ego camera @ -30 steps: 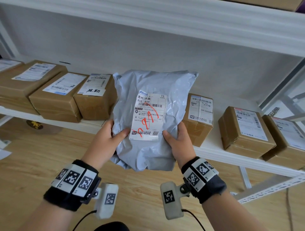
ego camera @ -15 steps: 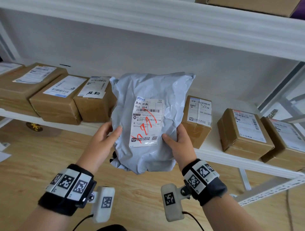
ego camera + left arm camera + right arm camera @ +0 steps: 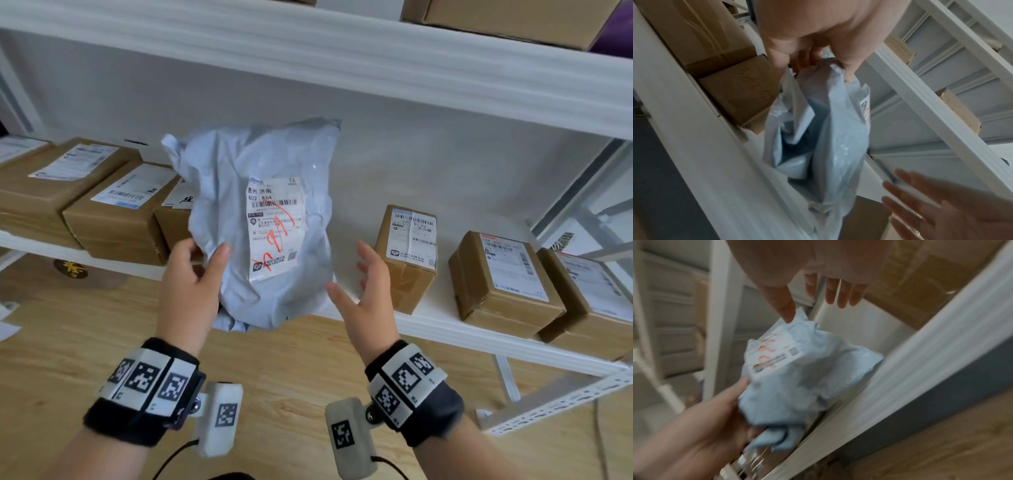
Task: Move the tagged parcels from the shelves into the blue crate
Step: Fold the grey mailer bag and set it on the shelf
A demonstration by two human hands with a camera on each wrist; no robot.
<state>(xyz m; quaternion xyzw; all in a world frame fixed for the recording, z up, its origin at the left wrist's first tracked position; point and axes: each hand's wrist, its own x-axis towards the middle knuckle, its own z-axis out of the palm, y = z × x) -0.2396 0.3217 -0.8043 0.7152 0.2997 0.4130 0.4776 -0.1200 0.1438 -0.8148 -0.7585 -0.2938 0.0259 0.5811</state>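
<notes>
Head view: a grey plastic mailing bag is held upright in front of the white shelf, its lower end hanging past the shelf's front edge above the wooden floor. A white shipping label with red handwriting faces the camera. The left hand grips the bag's lower left edge, thumb on the front and fingers behind. The right hand is beside the bag's lower right edge, fingers straight and spread, holding nothing; whether the thumb tip touches the plastic cannot be told. Three brown cardboard boxes stand on the shelf to the left of the bag, and three more to its right, each with a printed label. An upper shelf carries another box. The blue crate is out of sight. Left wrist view: the fingers are curled round a gathered fold of the bag, which hangs away from the camera, just beside a box on the shelf. The right hand appears at the lower right, flat and apart from the bag. Right wrist view (blurred): the right hand's fingers extend straight, the thumb tip close to or touching the bag's edge, while the left hand holds the bag from the lower left, at the shelf edge.
</notes>
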